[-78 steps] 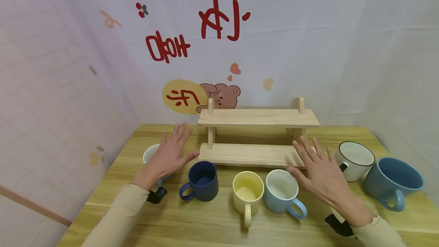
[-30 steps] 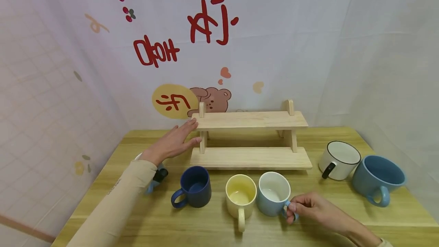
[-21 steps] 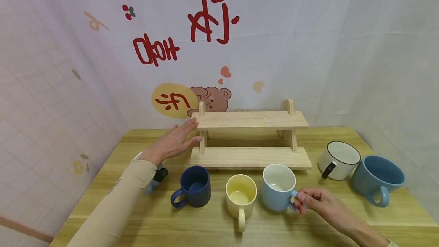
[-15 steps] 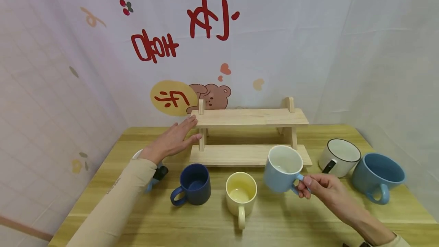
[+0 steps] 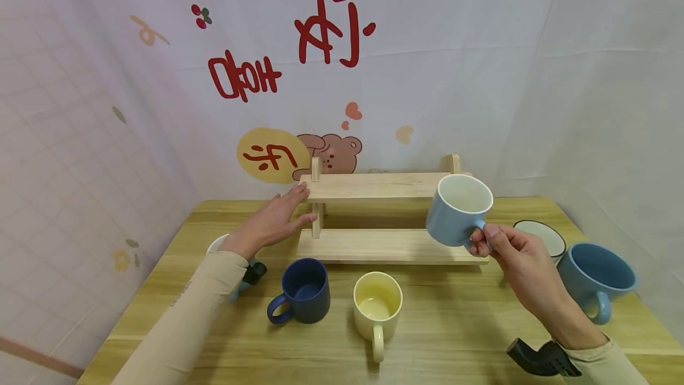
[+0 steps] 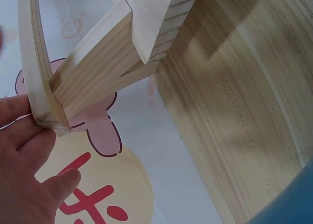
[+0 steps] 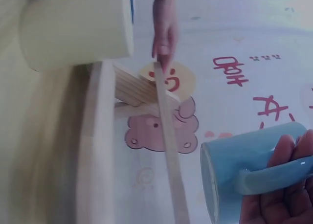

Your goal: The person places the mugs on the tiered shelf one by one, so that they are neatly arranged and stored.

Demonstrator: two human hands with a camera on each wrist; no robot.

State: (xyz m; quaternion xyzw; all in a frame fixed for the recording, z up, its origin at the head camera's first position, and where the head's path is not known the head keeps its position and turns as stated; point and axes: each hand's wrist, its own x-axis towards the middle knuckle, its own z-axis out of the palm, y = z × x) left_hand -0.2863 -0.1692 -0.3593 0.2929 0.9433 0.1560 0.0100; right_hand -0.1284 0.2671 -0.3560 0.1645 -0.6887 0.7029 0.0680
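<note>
My right hand (image 5: 526, 263) pinches the handle of a light blue mug (image 5: 454, 215), held in the air before the right part of a two-tier wooden shelf (image 5: 374, 186). The mug's white inside faces up toward the head camera; in the right wrist view the same light blue mug (image 7: 254, 160) shows with fingers curled at its handle. My left hand (image 5: 272, 221) has straight fingers, their tips touching the left end of the upper board. In the left wrist view, the left hand's fingertips (image 6: 41, 141) press against the end of the board (image 6: 41, 62).
A navy mug (image 5: 306, 291) and a yellow mug (image 5: 376, 305) stand in front of the shelf. At right are a black-rimmed white mug (image 5: 542, 236), partly hidden by my hand, and a large blue mug (image 5: 598, 275). Another mug (image 5: 216, 244) is mostly behind my left forearm.
My right hand has gripped the light blue mug's handle, lifted it off the table and moved it up and forward toward the shelf. My left hand reached the upper board's end and stays there.
</note>
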